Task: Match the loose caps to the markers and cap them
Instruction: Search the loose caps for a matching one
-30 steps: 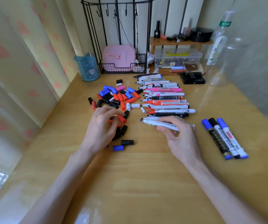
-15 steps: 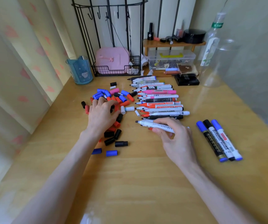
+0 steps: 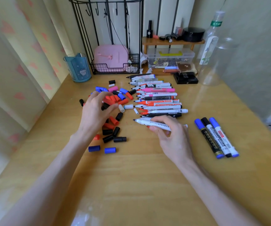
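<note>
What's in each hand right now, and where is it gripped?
Right hand grips the white marker around its barrel. Left hand is among the loose caps; whether it holds one cannot be told.

Wooden table (image 3: 147, 176) with caps (image 3: 115, 101) and markers (image 3: 159, 101).
Caps heap under and around the left fingers (image 3: 97, 96); uncapped markers lie in a row just beyond the right fingers (image 3: 161, 119); three capped markers (image 3: 216, 137) lie to their right; perhaps a black box (image 3: 186, 78) farther off.

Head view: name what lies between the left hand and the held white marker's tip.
A black cap and a red cap lie beside the left hand; bare table follows to the tip of the white marker. Head view shows it.
</note>
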The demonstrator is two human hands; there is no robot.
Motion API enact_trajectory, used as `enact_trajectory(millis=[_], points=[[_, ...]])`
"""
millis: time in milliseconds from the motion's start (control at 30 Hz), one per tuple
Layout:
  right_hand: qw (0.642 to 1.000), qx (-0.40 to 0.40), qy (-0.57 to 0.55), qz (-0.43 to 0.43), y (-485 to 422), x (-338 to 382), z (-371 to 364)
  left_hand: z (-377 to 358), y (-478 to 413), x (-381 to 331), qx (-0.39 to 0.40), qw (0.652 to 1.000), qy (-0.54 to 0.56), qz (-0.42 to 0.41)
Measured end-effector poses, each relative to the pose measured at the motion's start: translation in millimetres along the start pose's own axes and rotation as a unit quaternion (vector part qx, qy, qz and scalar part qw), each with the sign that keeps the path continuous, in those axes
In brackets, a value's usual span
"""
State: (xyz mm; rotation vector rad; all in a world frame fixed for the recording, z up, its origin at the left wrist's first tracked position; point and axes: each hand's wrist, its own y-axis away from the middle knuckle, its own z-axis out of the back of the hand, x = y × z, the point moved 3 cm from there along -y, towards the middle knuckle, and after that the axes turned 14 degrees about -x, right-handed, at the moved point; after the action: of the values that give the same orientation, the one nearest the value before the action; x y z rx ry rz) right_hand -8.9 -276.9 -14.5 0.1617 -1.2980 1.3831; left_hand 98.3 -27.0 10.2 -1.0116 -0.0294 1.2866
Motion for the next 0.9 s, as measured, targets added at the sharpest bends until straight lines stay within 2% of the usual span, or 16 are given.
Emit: enact_trajectory(millis=[67, 133, 300, 400, 533, 900], points=[[1.000, 0.001, 0.002, 0.000, 0.1, 0.6, 0.0, 11.9, 6.2, -7.1, 0.011, 0.999, 0.032, 0.002], [1.000, 0.004, 0.002, 0.001, 1.1, 1.4, -0.4, 20.4, 18.6, -14.8, 0.069, 0.994, 0.080, 0.010], [1.000, 0.016, 0.000, 0.007, 3.5, 4.0, 0.2, 22.6, 56.9, -27.5, 0.150, 0.979, 0.121, -0.063], [1.000, 0.018, 0.000, 0.009, 3.2, 3.2, 1.6, 24.2, 71.9, -30.3, 0.142, 0.976, 0.155, -0.057], [1.000, 0.010, 0.011, 0.018, 0.9, 1.9, 3.3, 27.0, 80.8, -27.4, 0.119, 0.970, 0.207, 0.041], [0.999, 0.016, -0.003, 0.048, 0.0, 5.2, 2.3, 27.0, 79.1, -27.2, 0.106, 0.966, 0.229, 0.056]])
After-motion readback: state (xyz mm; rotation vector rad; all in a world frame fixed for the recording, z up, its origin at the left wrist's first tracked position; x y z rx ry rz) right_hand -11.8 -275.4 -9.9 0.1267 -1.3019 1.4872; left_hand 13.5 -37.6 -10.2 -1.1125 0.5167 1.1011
